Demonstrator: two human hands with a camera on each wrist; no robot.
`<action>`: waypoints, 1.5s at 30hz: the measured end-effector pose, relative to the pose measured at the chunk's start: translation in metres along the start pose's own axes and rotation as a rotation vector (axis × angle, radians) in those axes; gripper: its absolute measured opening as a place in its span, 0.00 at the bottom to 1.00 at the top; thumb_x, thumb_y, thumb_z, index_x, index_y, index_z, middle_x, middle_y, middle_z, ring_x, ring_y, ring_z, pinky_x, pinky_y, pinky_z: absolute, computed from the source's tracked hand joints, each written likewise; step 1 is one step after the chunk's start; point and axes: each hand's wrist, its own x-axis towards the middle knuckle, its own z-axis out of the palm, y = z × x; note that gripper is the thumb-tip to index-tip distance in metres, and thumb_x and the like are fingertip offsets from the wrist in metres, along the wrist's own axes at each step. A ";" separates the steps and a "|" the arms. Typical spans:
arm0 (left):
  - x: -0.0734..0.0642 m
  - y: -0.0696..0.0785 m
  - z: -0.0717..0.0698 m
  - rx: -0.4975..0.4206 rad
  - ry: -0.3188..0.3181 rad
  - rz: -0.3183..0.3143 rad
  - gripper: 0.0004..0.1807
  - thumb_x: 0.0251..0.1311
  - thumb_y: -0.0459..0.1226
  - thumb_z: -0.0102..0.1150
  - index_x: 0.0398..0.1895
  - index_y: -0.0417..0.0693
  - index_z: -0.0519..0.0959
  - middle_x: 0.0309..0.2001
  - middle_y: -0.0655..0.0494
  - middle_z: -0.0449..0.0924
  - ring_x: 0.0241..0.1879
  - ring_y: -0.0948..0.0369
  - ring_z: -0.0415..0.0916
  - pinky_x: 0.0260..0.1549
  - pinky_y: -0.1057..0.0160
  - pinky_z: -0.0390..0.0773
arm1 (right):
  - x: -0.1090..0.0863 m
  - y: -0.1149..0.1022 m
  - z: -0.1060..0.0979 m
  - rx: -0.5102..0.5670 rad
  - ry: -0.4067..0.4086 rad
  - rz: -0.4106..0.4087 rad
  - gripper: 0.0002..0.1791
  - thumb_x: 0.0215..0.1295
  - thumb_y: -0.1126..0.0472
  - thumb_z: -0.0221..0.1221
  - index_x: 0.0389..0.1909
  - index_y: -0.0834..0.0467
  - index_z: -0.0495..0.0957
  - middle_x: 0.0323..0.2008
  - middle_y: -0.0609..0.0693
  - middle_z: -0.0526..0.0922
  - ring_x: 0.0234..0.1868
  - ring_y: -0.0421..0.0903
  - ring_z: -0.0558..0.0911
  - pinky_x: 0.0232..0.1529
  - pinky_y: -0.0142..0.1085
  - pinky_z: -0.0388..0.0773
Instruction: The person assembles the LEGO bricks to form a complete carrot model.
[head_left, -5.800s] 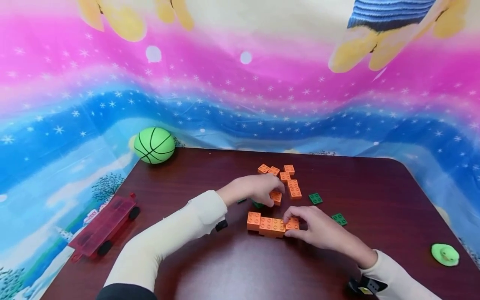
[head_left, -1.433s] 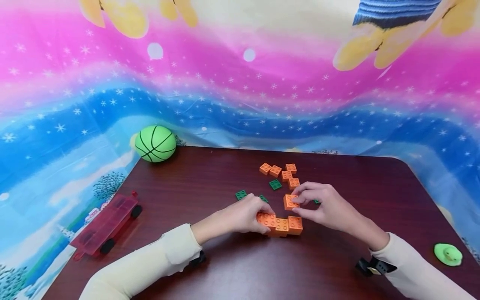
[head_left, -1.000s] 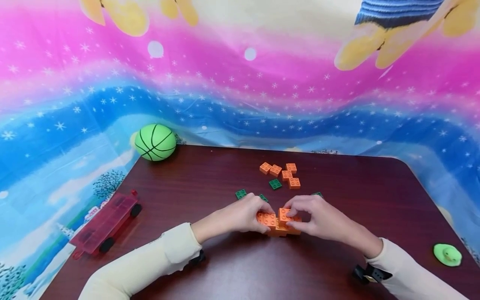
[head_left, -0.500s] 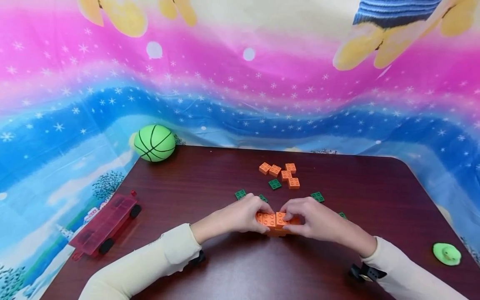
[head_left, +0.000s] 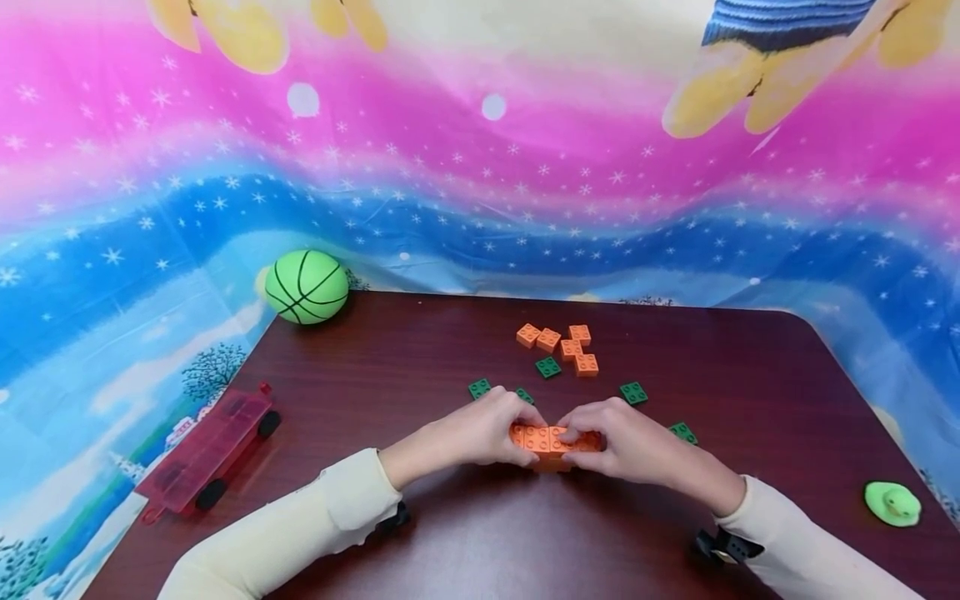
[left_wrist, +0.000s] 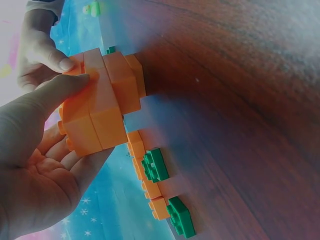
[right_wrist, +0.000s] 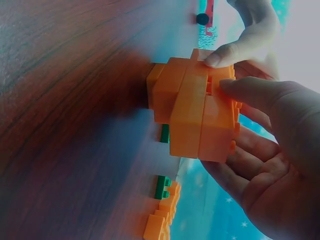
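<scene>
Studded orange plastic brick stack (head_left: 552, 458) was pinched by curled left hand (head_left: 495, 428) and right hand (head_left: 621, 442), mid-way across the glossy reddish-brown counter (head_left: 491, 537). Was probably light, stiff, kinda slick, best gripped by flat near/far sides.

3 views are being scanned right now, and not 1 word, label, brand, number or sign can be read in any of them.
</scene>
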 end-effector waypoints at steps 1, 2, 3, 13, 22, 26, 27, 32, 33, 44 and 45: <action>0.000 0.000 0.000 -0.002 0.000 -0.001 0.17 0.55 0.38 0.76 0.49 0.47 0.88 0.41 0.58 0.90 0.35 0.73 0.79 0.35 0.75 0.78 | 0.000 0.000 0.000 0.006 0.003 -0.007 0.07 0.65 0.60 0.70 0.43 0.51 0.88 0.47 0.48 0.89 0.42 0.36 0.85 0.40 0.29 0.84; 0.000 0.000 0.000 -0.004 0.000 -0.002 0.17 0.55 0.38 0.76 0.49 0.47 0.88 0.41 0.58 0.90 0.35 0.73 0.79 0.35 0.75 0.78 | 0.000 0.001 0.001 0.014 0.005 -0.006 0.07 0.65 0.60 0.70 0.42 0.51 0.88 0.47 0.48 0.89 0.42 0.36 0.85 0.40 0.29 0.84; 0.000 0.000 0.000 -0.006 -0.001 -0.003 0.17 0.55 0.38 0.76 0.49 0.47 0.88 0.41 0.58 0.90 0.35 0.73 0.79 0.35 0.75 0.78 | 0.000 0.001 0.002 0.021 0.007 -0.005 0.06 0.65 0.61 0.70 0.42 0.51 0.88 0.47 0.48 0.89 0.42 0.36 0.85 0.40 0.30 0.84; 0.000 0.000 0.001 -0.008 0.001 -0.001 0.17 0.55 0.39 0.76 0.49 0.48 0.88 0.42 0.60 0.90 0.35 0.74 0.78 0.34 0.75 0.78 | -0.002 0.002 0.005 0.058 0.023 0.039 0.01 0.66 0.57 0.69 0.37 0.49 0.87 0.47 0.49 0.89 0.42 0.37 0.85 0.40 0.29 0.83; -0.001 0.001 0.000 -0.001 0.004 -0.001 0.18 0.55 0.39 0.76 0.50 0.49 0.88 0.42 0.60 0.90 0.35 0.73 0.78 0.34 0.75 0.78 | -0.004 -0.006 0.008 -0.102 0.031 0.114 0.06 0.64 0.55 0.71 0.40 0.46 0.86 0.43 0.41 0.88 0.39 0.34 0.83 0.38 0.30 0.81; 0.000 0.000 0.000 0.000 0.012 -0.001 0.18 0.55 0.39 0.76 0.50 0.48 0.88 0.41 0.60 0.90 0.35 0.73 0.78 0.34 0.75 0.78 | -0.009 -0.005 0.015 -0.112 0.026 0.160 0.13 0.61 0.56 0.73 0.37 0.45 0.77 0.37 0.36 0.85 0.35 0.31 0.79 0.35 0.29 0.78; 0.000 0.001 -0.001 -0.003 0.013 -0.001 0.18 0.55 0.39 0.76 0.50 0.48 0.88 0.41 0.60 0.90 0.35 0.73 0.79 0.34 0.75 0.78 | -0.010 -0.005 0.017 -0.109 0.027 0.166 0.15 0.60 0.56 0.74 0.36 0.45 0.75 0.36 0.36 0.84 0.34 0.31 0.78 0.35 0.30 0.77; 0.004 -0.004 -0.004 -0.030 -0.034 0.048 0.18 0.55 0.41 0.77 0.50 0.49 0.88 0.42 0.61 0.90 0.35 0.75 0.79 0.36 0.75 0.79 | -0.014 -0.002 0.025 -0.114 0.061 0.166 0.17 0.59 0.60 0.74 0.35 0.45 0.72 0.36 0.37 0.82 0.35 0.32 0.78 0.35 0.31 0.78; 0.005 -0.006 -0.007 -0.032 -0.061 0.066 0.19 0.56 0.43 0.77 0.51 0.50 0.88 0.43 0.62 0.90 0.36 0.75 0.79 0.37 0.75 0.79 | -0.014 -0.001 0.025 -0.120 0.065 0.163 0.18 0.59 0.60 0.74 0.35 0.45 0.72 0.36 0.37 0.82 0.34 0.32 0.78 0.35 0.31 0.78; 0.039 -0.061 -0.058 0.168 0.027 -0.006 0.22 0.75 0.45 0.56 0.68 0.50 0.78 0.66 0.52 0.79 0.67 0.56 0.76 0.68 0.54 0.73 | -0.013 -0.003 0.026 -0.113 0.053 0.160 0.18 0.59 0.60 0.74 0.32 0.46 0.70 0.41 0.39 0.86 0.43 0.37 0.86 0.39 0.34 0.84; 0.044 -0.066 -0.060 0.206 0.033 -0.037 0.23 0.76 0.43 0.55 0.71 0.50 0.75 0.69 0.51 0.76 0.70 0.55 0.72 0.71 0.53 0.70 | -0.012 -0.003 0.025 -0.114 0.055 0.158 0.19 0.59 0.60 0.74 0.32 0.46 0.70 0.41 0.39 0.86 0.44 0.38 0.87 0.39 0.34 0.84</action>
